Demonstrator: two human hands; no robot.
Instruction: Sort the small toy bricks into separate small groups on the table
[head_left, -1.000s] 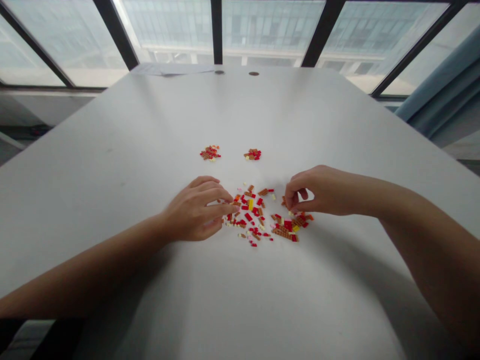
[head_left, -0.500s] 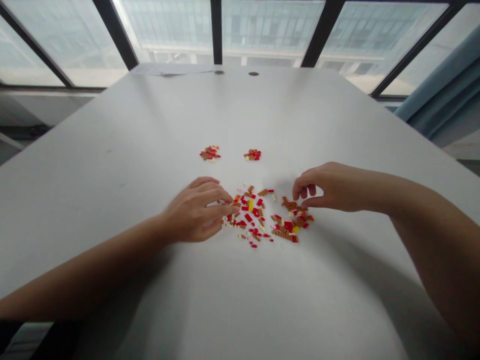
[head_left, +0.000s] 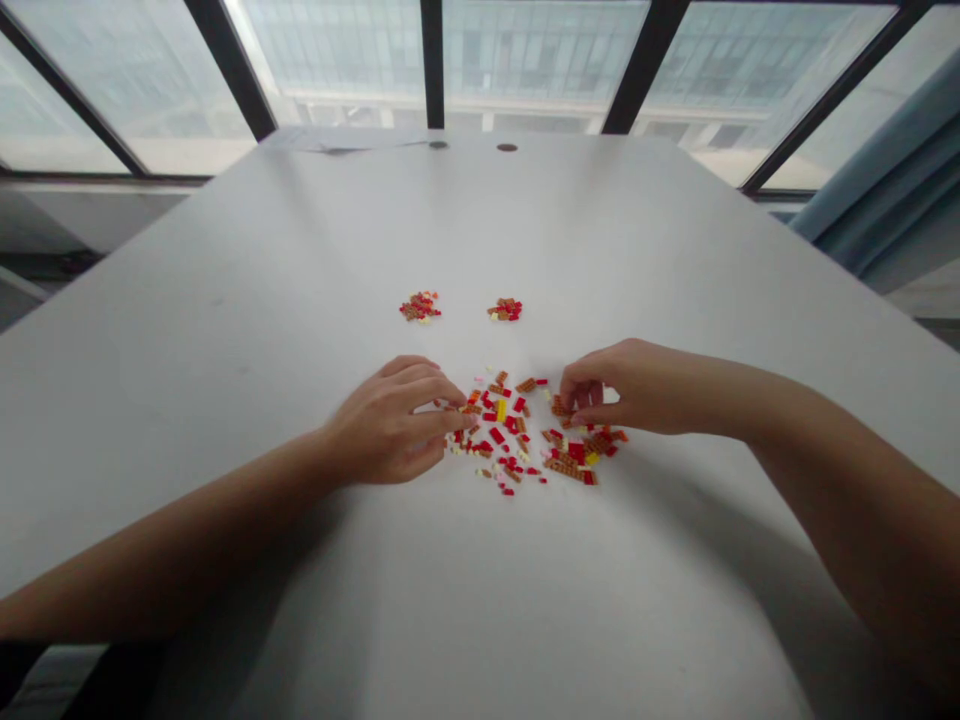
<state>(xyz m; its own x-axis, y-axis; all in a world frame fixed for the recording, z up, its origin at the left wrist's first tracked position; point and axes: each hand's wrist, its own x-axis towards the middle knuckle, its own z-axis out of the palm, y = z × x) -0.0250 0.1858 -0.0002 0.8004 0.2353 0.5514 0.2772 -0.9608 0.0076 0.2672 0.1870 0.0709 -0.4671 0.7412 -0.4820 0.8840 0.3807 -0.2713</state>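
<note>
Small toy bricks in brown, red, yellow and cream lie loose on the white table (head_left: 450, 600) in front of me. My left hand (head_left: 401, 420) rests palm down at the left edge of the middle pile (head_left: 497, 435), fingers bent but apart, tips touching the nearest bricks. Over the back of the right-hand pile (head_left: 576, 455), my right hand (head_left: 600, 388) has its thumb and fingers closed on a brown brick (head_left: 558, 406). Part of that brick is hidden by the fingers. A yellow brick (head_left: 501, 410) stands out amid the middle pile.
Two smaller brick heaps sit farther back, a left heap (head_left: 420, 306) and a right heap (head_left: 505, 309). Paper sheets (head_left: 337, 140) lie at the table's far edge, beside two dark round spots. Windows lie beyond; a blue curtain (head_left: 892, 180) hangs at the right.
My right hand has moved left and slightly toward me, and the brown brick at its fingertips has shifted left with it. My left hand has barely moved.
</note>
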